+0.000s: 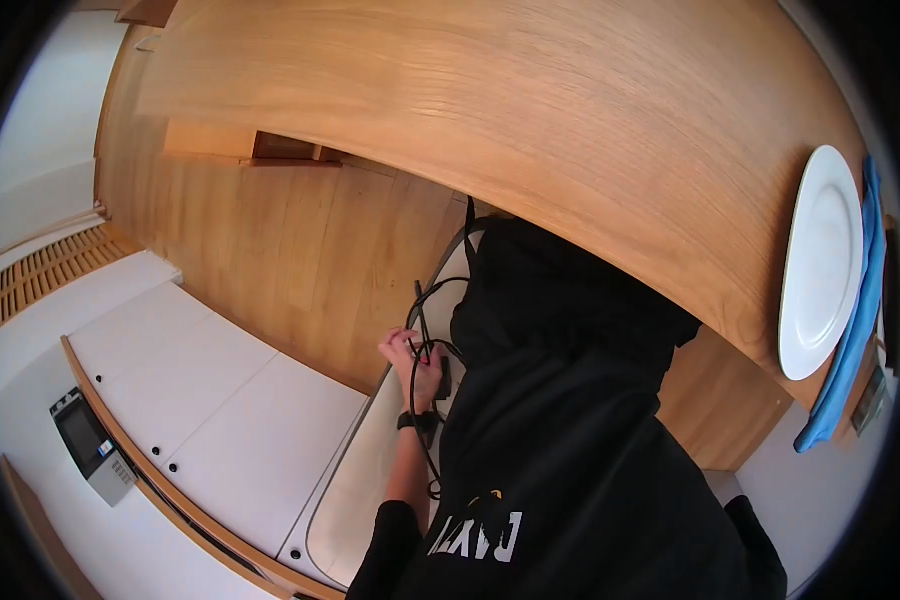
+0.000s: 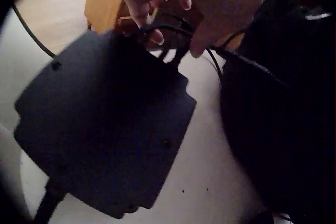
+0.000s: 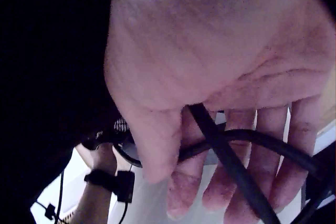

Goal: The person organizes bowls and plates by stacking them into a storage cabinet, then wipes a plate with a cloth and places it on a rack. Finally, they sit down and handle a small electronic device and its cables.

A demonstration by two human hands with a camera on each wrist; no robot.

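Note:
At the left side of the body, the left hand (image 1: pixel 420 372) holds looped black cable (image 1: pixel 414 400). The left wrist view shows the hand (image 2: pixel 197 11) with bent fingers and thumb about the black cable (image 2: pixel 252 65), above a dark, flat box (image 2: pixel 105 124) with cords at its ends. In the right wrist view, the right hand (image 3: pixel 220 87) has its fingers extended downward, and crossing black cables (image 3: pixel 231 166) lie over their palm side, one passing by the thumb. The head view does not show the right hand.
A wooden table (image 1: pixel 530 110) spans the top, with a white plate (image 1: pixel 822 262) and blue cloth (image 1: pixel 845 370) at its right edge. Below lies a pale seat (image 1: pixel 355 480). White cabinets (image 1: pixel 220 390) stand at the left beyond the wooden floor (image 1: pixel 300 240).

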